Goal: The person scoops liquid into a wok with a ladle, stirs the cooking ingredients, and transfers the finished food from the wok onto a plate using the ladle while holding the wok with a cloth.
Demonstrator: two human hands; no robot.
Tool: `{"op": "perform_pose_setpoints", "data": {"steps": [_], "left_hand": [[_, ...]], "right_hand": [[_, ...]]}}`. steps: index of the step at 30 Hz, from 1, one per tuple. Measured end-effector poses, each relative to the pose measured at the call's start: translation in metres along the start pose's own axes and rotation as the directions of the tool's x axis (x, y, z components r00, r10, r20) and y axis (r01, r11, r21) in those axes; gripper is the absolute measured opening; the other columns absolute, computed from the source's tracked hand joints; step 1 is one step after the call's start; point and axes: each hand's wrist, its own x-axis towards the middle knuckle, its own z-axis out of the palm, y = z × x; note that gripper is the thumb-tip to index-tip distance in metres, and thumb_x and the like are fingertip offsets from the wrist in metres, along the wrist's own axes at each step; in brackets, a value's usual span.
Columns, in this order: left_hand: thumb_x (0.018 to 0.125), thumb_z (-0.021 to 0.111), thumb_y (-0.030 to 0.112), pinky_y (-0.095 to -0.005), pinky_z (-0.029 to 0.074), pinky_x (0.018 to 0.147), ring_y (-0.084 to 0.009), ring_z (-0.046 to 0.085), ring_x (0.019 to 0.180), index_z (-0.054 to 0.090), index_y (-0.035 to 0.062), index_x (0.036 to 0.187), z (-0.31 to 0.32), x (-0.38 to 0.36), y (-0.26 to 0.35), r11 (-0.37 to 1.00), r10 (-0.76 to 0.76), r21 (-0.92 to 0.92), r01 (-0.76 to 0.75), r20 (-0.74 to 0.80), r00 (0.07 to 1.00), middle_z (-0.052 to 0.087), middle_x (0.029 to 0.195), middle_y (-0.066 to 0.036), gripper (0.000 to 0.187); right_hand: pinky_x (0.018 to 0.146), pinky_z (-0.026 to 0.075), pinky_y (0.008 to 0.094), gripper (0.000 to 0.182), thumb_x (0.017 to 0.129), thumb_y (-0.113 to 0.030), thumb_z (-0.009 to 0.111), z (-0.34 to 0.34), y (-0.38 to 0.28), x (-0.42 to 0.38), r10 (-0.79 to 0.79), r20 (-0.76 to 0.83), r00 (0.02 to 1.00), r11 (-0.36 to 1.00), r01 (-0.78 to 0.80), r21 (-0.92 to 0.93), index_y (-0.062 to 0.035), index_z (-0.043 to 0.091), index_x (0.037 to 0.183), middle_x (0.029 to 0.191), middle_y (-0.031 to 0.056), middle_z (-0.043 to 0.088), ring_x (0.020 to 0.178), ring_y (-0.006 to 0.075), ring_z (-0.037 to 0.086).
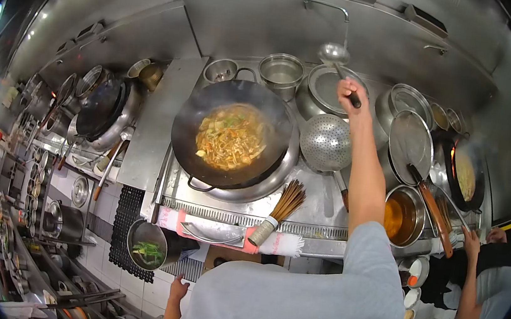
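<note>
My right hand (350,94) is closed round the dark handle of a steel ladle (334,54), whose bowl is under the wall tap (328,4) at the back. In front of me and to the left, a big black wok (186,133) holds steaming noodles with vegetables (231,138). A perforated strainer (325,142) lies to its right. My left hand (179,288) hangs low, near a pot (177,245) with green vegetables (148,253); its fingers are small in view, and I make out nothing held in it.
A bamboo brush (287,202) rests at the stove's front edge beside a folded towel (283,244). Steel pots (281,74) line the back. At the right, a pot of orange liquid (395,219) stands near another person's hand (472,241) and a second wok (476,185).
</note>
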Motion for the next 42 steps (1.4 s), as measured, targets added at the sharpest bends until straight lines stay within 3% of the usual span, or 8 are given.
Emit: {"op": "perform_pose_setpoints", "data": {"steps": [3,7,19,21,23,29,40,42], "left_hand": [[0.078,0.069,0.020,-0.0401,0.046,0.098,-0.0372,0.057,0.115,0.051,0.0023,0.134,-0.006,0.005,0.009,0.999,0.040,0.025,-0.038,-0.059,0.997,0.059,0.124,-0.023,0.061],[0.079,0.067,0.017,-0.0381,0.048,0.094,-0.0341,0.061,0.111,0.051,-0.0004,0.132,0.004,-0.003,0.004,0.985,0.013,-0.170,-0.032,-0.110,0.994,0.061,0.122,-0.022,0.058],[0.081,0.059,0.019,-0.0426,0.051,0.076,-0.0363,0.066,0.084,0.064,0.0033,0.117,-0.003,-0.117,-0.108,0.968,-0.236,-0.181,0.176,-0.397,0.887,0.068,0.089,-0.022,0.039],[0.083,0.058,0.018,-0.0428,0.051,0.080,-0.0357,0.066,0.091,0.064,0.0038,0.117,-0.030,-0.146,-0.084,0.949,-0.313,-0.144,0.279,-0.493,0.812,0.068,0.094,-0.022,0.037],[0.087,0.056,0.018,-0.0416,0.050,0.088,-0.0351,0.064,0.103,0.065,0.0039,0.115,-0.046,-0.167,-0.090,0.932,-0.361,-0.203,0.300,-0.593,0.720,0.067,0.106,-0.023,0.032],[0.083,0.060,0.014,-0.0405,0.050,0.071,-0.0338,0.065,0.079,0.067,0.0052,0.098,-0.077,-0.249,-0.120,0.884,-0.462,-0.440,0.160,-0.874,0.149,0.067,0.085,-0.018,0.019],[0.087,0.063,0.022,-0.0403,0.047,0.066,-0.0302,0.064,0.074,0.066,0.0057,0.086,-0.139,-0.585,-0.169,0.746,-0.347,-0.569,0.345,-0.775,-0.528,0.066,0.075,-0.011,0.016],[0.085,0.065,0.018,-0.0398,0.047,0.074,-0.0295,0.062,0.086,0.066,0.0054,0.088,-0.129,-0.661,-0.184,0.687,-0.059,-0.468,0.556,-0.799,-0.599,0.067,0.086,-0.010,0.013]], "right_hand": [[0.054,0.046,0.0273,0.014,0.090,-0.009,0.053,-0.007,-0.017,0.012,-0.357,-0.137,0.924,0.206,-0.065,-0.976,0.0014,0.047,0.097,0.064,0.0054,0.050,0.054,0.0161,0.051],[0.089,0.046,0.0520,0.070,0.086,-0.008,0.052,-0.016,0.023,-0.019,-0.719,0.060,0.692,-0.615,-0.595,-0.518,-0.0056,0.021,0.149,0.108,0.0317,0.061,0.104,0.0465,0.059],[0.088,0.046,0.0449,0.063,0.090,-0.002,0.053,-0.051,0.154,-0.135,-0.702,0.311,0.641,-0.549,-0.208,-0.810,-0.0106,0.030,0.147,0.118,0.0258,0.060,0.105,0.0404,0.060],[0.092,0.047,0.0424,0.057,0.090,-0.009,0.057,-0.056,0.150,-0.132,-0.692,-0.415,0.590,0.146,-0.449,-0.882,-0.0073,0.036,0.144,0.121,0.0262,0.058,0.108,0.0391,0.060],[0.090,0.050,0.0405,0.053,0.092,-0.016,0.059,-0.138,0.124,-0.129,-0.733,0.321,0.600,-0.633,-0.429,-0.644,-0.0024,0.039,0.139,0.117,0.0260,0.060,0.102,0.0388,0.062],[0.037,0.037,0.0290,0.061,0.093,-0.028,0.063,-0.033,0.277,-0.112,-0.735,0.089,0.672,-0.278,-0.178,-0.944,-0.0014,0.036,0.140,0.069,0.0103,0.055,0.043,0.0160,0.046],[0.069,0.047,0.0347,0.047,0.087,-0.006,0.059,-0.066,0.606,-0.205,0.612,0.600,0.514,-0.108,0.807,-0.581,0.0062,0.046,0.130,0.091,0.0122,0.061,0.075,0.0227,0.057],[0.093,0.043,0.0349,0.049,0.084,-0.006,0.060,-0.036,0.636,-0.259,0.787,-0.028,0.616,-0.298,0.340,-0.892,0.0028,0.047,0.130,0.117,0.0196,0.059,0.106,0.0291,0.057]]}}
